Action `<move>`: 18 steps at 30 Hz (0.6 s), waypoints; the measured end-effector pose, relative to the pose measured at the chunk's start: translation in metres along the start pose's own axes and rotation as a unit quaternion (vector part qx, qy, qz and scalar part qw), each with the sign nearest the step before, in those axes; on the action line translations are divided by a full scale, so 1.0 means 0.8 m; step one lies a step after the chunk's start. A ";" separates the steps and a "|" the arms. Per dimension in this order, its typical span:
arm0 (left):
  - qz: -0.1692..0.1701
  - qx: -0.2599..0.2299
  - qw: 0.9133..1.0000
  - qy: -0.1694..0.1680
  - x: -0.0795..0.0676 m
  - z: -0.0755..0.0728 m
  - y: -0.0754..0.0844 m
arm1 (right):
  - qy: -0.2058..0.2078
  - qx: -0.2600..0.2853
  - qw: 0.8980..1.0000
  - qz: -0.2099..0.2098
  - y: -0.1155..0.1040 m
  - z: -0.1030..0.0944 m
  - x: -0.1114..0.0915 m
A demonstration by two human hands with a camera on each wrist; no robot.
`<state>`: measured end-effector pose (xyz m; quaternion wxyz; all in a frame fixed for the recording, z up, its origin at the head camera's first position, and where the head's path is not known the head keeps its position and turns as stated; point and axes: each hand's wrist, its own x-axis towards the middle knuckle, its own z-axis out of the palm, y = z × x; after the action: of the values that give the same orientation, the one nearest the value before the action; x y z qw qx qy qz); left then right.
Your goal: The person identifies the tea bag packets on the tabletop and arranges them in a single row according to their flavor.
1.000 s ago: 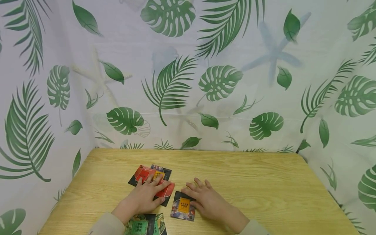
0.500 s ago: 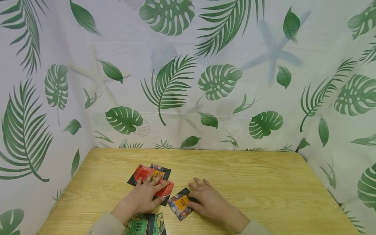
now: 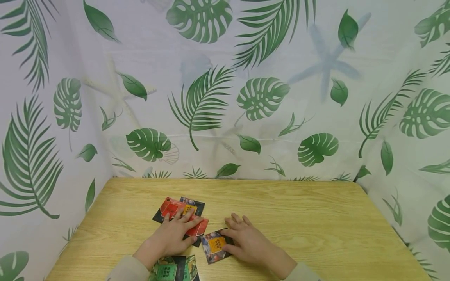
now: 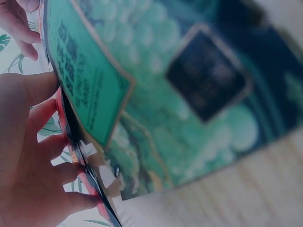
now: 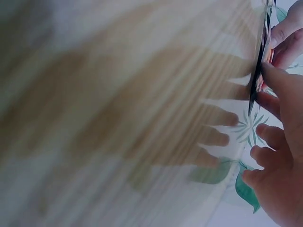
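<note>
In the head view my left hand [image 3: 172, 234] lies with spread fingers on a small pile of flat square packets. Two are red and black: one red packet [image 3: 166, 208] at the back left and another red packet [image 3: 200, 228] under the hand. A dark packet with a yellow label [image 3: 199, 207] shows partly behind them. My right hand [image 3: 247, 240] touches a separate purple and black packet [image 3: 213, 246] with thumb and index finger, its other fingers relaxed. That packet lies slightly turned, its left corner close beside the pile.
Two overlapping green packets [image 3: 166, 271] lie at the front edge of the view, below my left hand; one green packet [image 4: 156, 94] fills much of the left wrist view. The wooden table [image 3: 299, 210] meets leaf-patterned cloth walls [image 3: 274, 148] at its back and sides.
My right hand has turned the purple and black packet and moved it slightly left, toward the pile. My left hand has stayed in place on the red packets.
</note>
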<state>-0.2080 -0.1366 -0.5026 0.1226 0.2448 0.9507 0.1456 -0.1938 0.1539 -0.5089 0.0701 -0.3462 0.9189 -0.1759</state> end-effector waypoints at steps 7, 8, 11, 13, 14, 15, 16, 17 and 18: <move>0.000 0.003 1.000 0.003 0.000 0.000 0.000 | 0.018 -0.010 1.000 -0.014 -0.006 -0.002 0.004; -0.001 0.003 1.000 0.003 0.000 0.000 0.000 | 0.011 -0.017 1.000 -0.017 -0.007 -0.002 0.004; 0.000 0.000 1.000 0.002 0.001 0.000 -0.001 | -0.015 -0.037 0.999 -0.021 -0.011 -0.002 0.006; 0.000 -0.004 1.000 -0.001 0.001 0.000 -0.001 | -0.034 -0.038 0.999 -0.013 -0.012 -0.002 0.006; -0.001 -0.006 1.000 -0.002 0.001 0.001 -0.001 | -0.041 -0.033 0.999 -0.007 -0.013 -0.001 0.005; 0.000 -0.007 1.000 -0.002 0.001 0.001 -0.001 | -0.045 -0.025 0.999 0.000 -0.013 -0.001 0.005; 0.000 -0.006 1.000 -0.002 0.000 0.001 0.000 | -0.045 -0.017 0.999 0.007 -0.012 -0.001 0.005; -0.001 -0.006 1.000 -0.001 0.000 0.001 0.000 | -0.044 -0.008 0.999 0.015 -0.011 -0.001 0.004; -0.001 -0.005 1.000 0.000 0.000 0.000 0.000 | -0.040 -0.002 0.999 0.018 -0.011 -0.001 0.004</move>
<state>-0.2083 -0.1367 -0.5031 0.1239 0.2430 0.9502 0.1506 -0.1912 0.1457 -0.5049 0.1091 -0.3364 0.9219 -0.1585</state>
